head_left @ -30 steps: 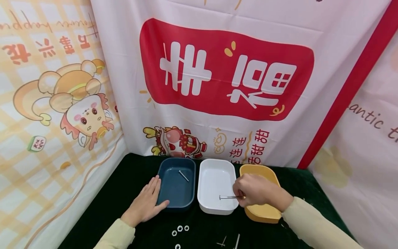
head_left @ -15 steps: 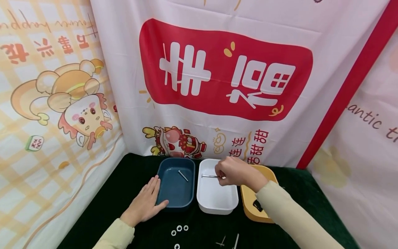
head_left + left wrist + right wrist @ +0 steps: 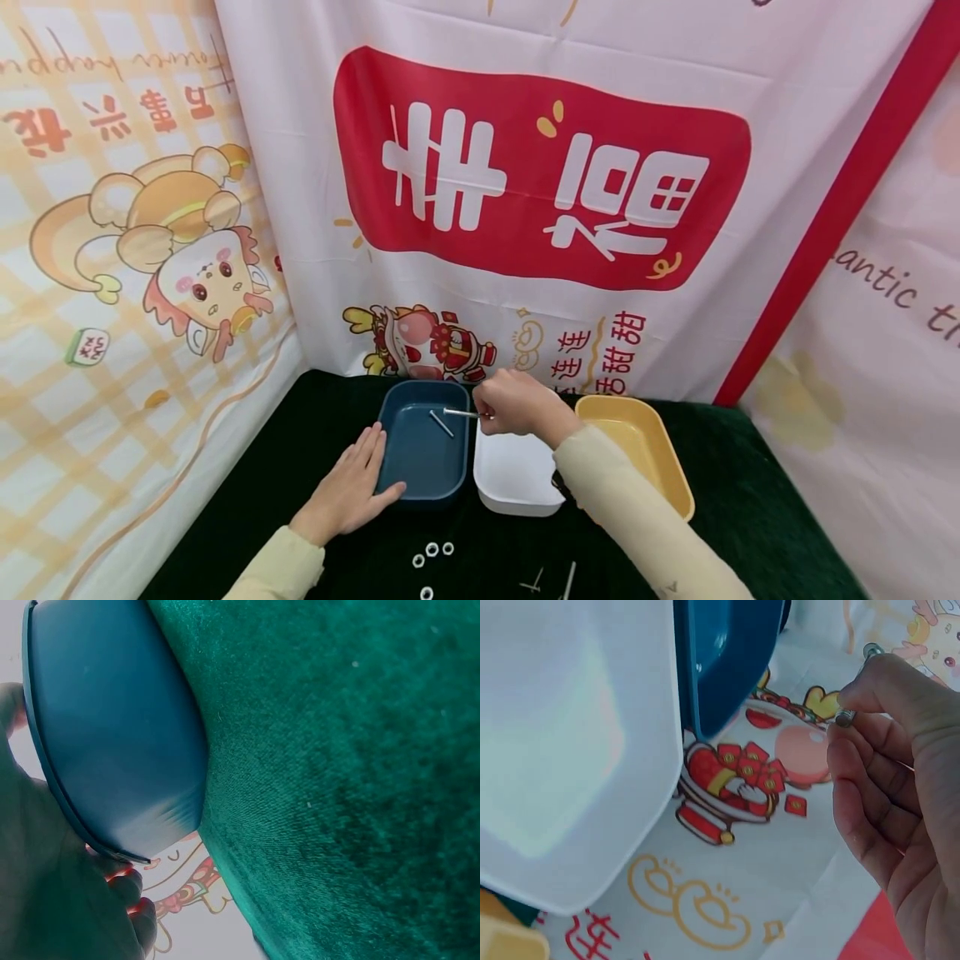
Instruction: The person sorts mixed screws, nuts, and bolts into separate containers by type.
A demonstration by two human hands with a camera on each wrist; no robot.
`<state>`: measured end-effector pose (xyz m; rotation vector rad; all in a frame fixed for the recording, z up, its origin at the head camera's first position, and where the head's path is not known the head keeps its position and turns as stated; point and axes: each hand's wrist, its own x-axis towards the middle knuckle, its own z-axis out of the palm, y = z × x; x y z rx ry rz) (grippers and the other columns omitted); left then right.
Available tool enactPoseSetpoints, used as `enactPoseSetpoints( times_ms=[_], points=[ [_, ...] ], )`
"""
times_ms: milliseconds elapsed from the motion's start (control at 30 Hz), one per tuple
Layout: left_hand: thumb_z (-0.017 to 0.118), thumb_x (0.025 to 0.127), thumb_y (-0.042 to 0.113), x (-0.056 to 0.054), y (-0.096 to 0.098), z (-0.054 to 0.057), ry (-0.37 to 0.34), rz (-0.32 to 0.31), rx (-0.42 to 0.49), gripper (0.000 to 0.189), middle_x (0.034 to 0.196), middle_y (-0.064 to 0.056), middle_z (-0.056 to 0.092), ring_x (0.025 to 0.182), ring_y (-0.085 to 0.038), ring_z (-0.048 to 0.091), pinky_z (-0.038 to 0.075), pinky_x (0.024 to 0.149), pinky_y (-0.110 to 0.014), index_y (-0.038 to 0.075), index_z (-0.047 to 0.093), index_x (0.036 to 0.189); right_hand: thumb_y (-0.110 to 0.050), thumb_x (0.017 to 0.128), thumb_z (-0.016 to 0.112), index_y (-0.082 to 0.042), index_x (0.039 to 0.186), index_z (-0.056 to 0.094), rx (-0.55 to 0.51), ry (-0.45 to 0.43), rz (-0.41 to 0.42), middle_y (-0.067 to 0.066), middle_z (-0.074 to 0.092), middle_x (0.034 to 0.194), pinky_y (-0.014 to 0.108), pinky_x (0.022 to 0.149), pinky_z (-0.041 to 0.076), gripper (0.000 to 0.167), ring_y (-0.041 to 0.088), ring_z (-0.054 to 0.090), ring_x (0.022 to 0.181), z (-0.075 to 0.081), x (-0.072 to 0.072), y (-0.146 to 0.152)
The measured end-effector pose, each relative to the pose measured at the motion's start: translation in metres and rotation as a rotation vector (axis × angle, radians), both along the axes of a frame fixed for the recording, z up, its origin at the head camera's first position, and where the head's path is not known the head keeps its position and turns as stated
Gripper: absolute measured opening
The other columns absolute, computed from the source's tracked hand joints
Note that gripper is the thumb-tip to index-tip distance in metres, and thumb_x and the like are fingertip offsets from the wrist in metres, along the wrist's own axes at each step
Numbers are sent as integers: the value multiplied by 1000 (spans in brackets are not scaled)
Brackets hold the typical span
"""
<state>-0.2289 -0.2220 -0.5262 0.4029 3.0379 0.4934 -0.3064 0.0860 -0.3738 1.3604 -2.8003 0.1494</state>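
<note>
My right hand (image 3: 517,402) pinches a metal bolt (image 3: 459,412) between thumb and fingers, above the border of the blue and white boxes. Its head end points left, over the blue box (image 3: 423,479). In the right wrist view, the bolt's threaded end (image 3: 845,718) pokes out beneath the thumb. Another silvery rod-like piece (image 3: 442,424) lies inside the blue box. My left hand (image 3: 348,487) rests against that box's left side, fingers extended and thumb at the front corner. The white box (image 3: 517,502) sits in the middle, partly covered by my right hand and sleeve.
At the right stands a yellow box (image 3: 667,454), partly behind my right sleeve. Several nuts (image 3: 432,550) lie on the dark green cloth (image 3: 337,575) in front. Thin metal pieces (image 3: 533,580) and a longer metal rod (image 3: 571,580) lie near the bottom edge. A printed curtain hangs close behind the boxes.
My right hand has carried the bolt leftward from between the white and yellow boxes, across the white box, to the blue box's right edge. My left hand has stayed put.
</note>
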Motion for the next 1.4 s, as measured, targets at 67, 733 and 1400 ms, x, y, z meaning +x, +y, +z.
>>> enactPoseSetpoints(
  times_ms=[67, 733, 1400],
  points=[
    [51, 100, 71, 0, 0, 0, 0, 2, 1, 103, 178, -20, 12, 165, -43, 13, 20, 131, -64, -2, 20, 167, -15, 88, 78, -20, 69, 59, 3, -6, 2, -11, 46, 60, 19, 54, 37, 27, 6, 44, 56, -6, -2, -9],
    [48, 100, 73, -1, 4, 0, -12, -18, 11, 104, 178, -19, 10, 165, -42, 11, 19, 131, -64, 0, 17, 167, -22, 90, 79, -21, 68, 67, -50, -95, -177, -9, 56, 60, 21, 54, 43, 26, 7, 50, 56, -74, -26, -53],
    [53, 102, 66, -1, 1, -1, 2, -6, 15, 100, 178, -20, 11, 165, -42, 12, 19, 131, -64, -2, 19, 167, -29, 97, 78, -9, 129, 74, -46, -120, -142, 7, 74, 125, 35, 100, 61, 37, 20, 71, 113, -29, -14, -24]
  ],
)
